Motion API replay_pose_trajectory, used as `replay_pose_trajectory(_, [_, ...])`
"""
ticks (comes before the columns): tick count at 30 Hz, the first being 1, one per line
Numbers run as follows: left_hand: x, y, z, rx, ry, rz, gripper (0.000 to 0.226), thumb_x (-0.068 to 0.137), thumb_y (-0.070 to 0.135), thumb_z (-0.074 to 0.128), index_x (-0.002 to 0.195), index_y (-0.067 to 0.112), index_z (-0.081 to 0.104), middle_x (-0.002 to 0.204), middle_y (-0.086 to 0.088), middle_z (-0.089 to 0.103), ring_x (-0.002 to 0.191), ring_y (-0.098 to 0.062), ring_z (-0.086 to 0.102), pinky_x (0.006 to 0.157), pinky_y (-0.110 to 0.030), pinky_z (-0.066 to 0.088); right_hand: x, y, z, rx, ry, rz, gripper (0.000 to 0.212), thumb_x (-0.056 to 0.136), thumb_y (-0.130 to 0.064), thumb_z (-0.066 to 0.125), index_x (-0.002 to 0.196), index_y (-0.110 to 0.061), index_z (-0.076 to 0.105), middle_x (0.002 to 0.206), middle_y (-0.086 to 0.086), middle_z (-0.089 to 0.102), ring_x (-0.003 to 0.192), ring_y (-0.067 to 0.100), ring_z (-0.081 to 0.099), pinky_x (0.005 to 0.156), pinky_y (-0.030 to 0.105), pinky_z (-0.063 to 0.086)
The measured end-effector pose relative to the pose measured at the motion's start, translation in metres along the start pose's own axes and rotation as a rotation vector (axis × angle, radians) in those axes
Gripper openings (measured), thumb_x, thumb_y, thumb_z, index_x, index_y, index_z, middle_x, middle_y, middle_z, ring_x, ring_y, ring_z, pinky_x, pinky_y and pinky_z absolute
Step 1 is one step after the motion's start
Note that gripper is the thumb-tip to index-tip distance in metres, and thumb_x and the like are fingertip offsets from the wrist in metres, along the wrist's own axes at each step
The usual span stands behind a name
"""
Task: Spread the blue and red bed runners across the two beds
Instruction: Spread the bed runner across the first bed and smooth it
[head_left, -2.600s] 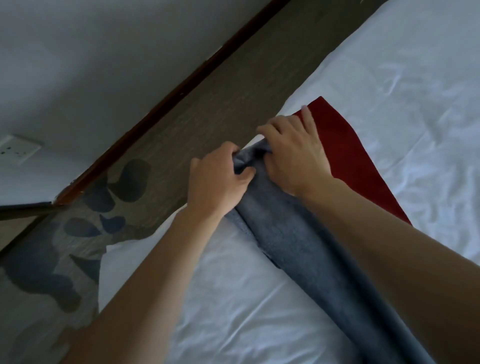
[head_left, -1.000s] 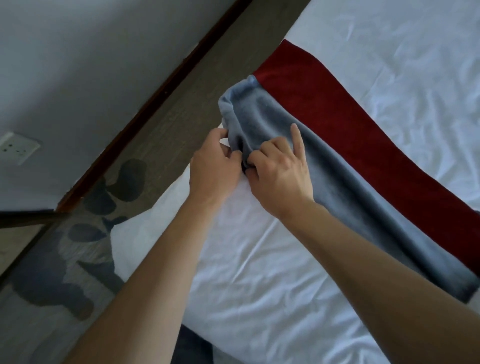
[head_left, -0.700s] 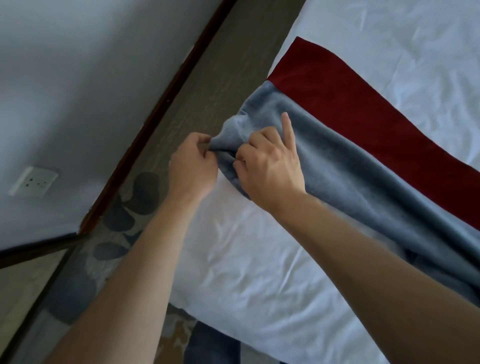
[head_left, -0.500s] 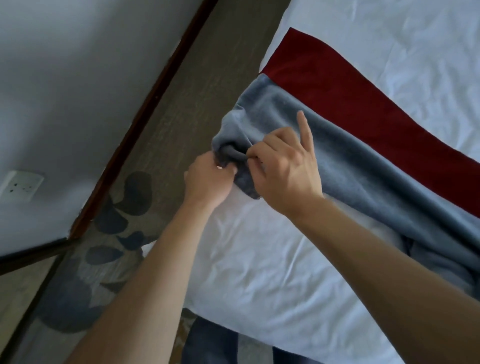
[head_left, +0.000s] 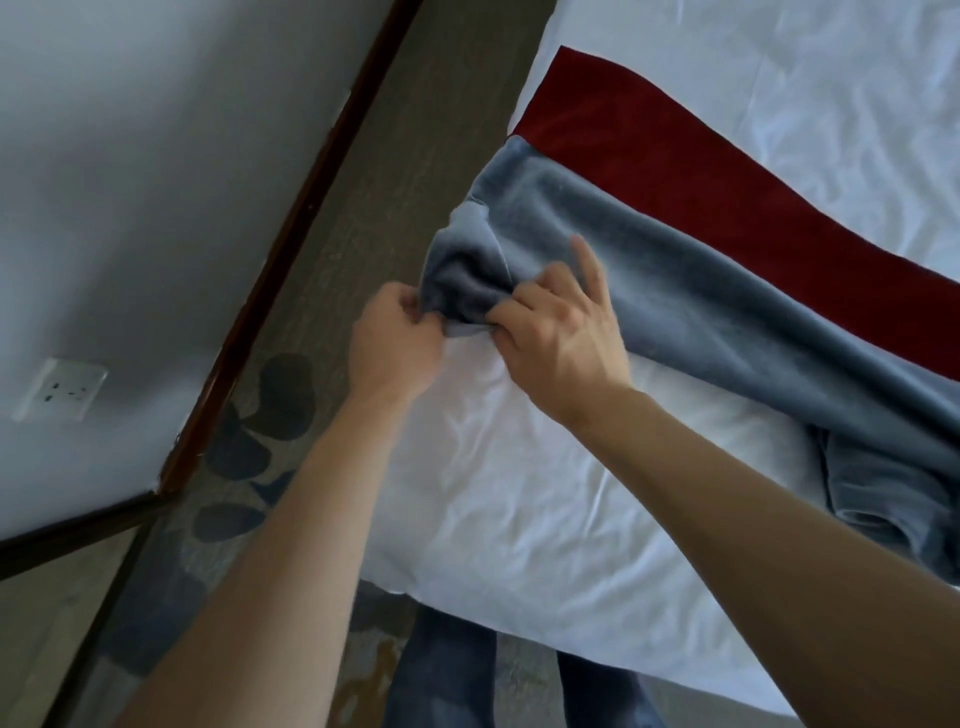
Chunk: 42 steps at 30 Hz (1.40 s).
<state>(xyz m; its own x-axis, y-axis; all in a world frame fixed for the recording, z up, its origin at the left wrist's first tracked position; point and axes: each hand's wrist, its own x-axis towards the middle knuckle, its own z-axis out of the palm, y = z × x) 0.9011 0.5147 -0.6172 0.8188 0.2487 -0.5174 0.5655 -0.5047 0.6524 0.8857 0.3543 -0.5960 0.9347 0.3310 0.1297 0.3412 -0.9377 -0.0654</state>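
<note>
A blue bed runner (head_left: 675, 291) lies across the white bed (head_left: 519, 493), running from the bed's left edge toward the lower right, where it is still bunched. Beside it, on its far side, a red bed runner (head_left: 701, 171) lies flat. My left hand (head_left: 392, 340) pinches the crumpled near corner of the blue runner at the bed's edge. My right hand (head_left: 558, 327) grips the same bunched end right next to it, index finger sticking up.
A grey wall (head_left: 156, 156) with a dark wooden skirting (head_left: 291, 234) and a socket (head_left: 60, 389) stands to the left. A narrow strip of patterned carpet (head_left: 249, 415) runs between wall and bed. My legs in jeans (head_left: 441, 670) stand at the bed's corner.
The blue runner has been spread wider beside the red one. Both hands stay on its bunched end at the bed's edge, shifting slightly as they tug it.
</note>
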Motion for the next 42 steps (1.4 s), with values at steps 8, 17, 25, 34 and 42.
replay_pose_trajectory(8, [-0.012, 0.004, -0.031, 0.246, 0.279, 0.369, 0.023, 0.086, 0.021, 0.069, 0.107, 0.02, 0.061, 0.098, 0.009, 0.065, 0.095, -0.014, 0.061, 0.095, -0.042, 0.041, 0.002, -0.038, 0.004, 0.158, -0.02, -0.05, 0.014, 0.087, -0.007, 0.06, 0.083, -0.014, 0.071, 0.075, 0.003, 0.067, 0.093, 0.027, 0.062, 0.12, 0.056, 0.021])
replay_pose_trajectory(17, [-0.067, 0.036, 0.079, 0.561, -0.012, 0.883, 0.009, 0.083, 0.031, 0.068, 0.089, 0.025, 0.067, 0.087, 0.008, 0.063, 0.086, -0.018, 0.055, 0.08, -0.033, 0.03, -0.117, 0.073, -0.014, 0.036, 0.104, 0.228, 0.014, 0.083, -0.004, 0.065, 0.085, -0.015, 0.072, 0.081, 0.001, 0.065, 0.078, 0.028, 0.059, 0.086, 0.039, 0.039])
replay_pose_trajectory(25, [-0.066, 0.041, 0.101, 0.787, 0.118, 0.941, 0.011, 0.09, 0.02, 0.061, 0.091, 0.025, 0.07, 0.085, 0.006, 0.065, 0.089, -0.024, 0.053, 0.079, -0.04, 0.028, -0.135, 0.123, -0.009, -0.031, 0.051, 0.339, 0.033, 0.085, -0.01, 0.062, 0.117, -0.013, 0.069, 0.11, 0.002, 0.067, 0.108, 0.026, 0.056, 0.12, 0.054, 0.02])
replay_pose_trajectory(34, [-0.066, 0.047, 0.092, 0.863, 0.188, 0.87, 0.007, 0.086, 0.019, 0.062, 0.09, 0.022, 0.067, 0.087, 0.002, 0.066, 0.091, -0.027, 0.053, 0.079, -0.041, 0.026, -0.146, 0.16, -0.015, -0.031, 0.06, 0.336, 0.02, 0.088, -0.008, 0.061, 0.1, -0.015, 0.075, 0.091, 0.004, 0.068, 0.089, 0.029, 0.059, 0.114, 0.051, 0.03])
replay_pose_trajectory(42, [-0.105, 0.075, 0.176, 0.778, 0.125, 0.959, 0.006, 0.09, 0.025, 0.061, 0.089, 0.023, 0.066, 0.084, 0.005, 0.066, 0.084, -0.023, 0.053, 0.078, -0.037, 0.026, -0.152, 0.176, -0.03, 0.023, 0.012, 0.298, 0.021, 0.086, -0.004, 0.059, 0.098, -0.013, 0.073, 0.09, 0.006, 0.068, 0.091, 0.03, 0.06, 0.112, 0.048, 0.032])
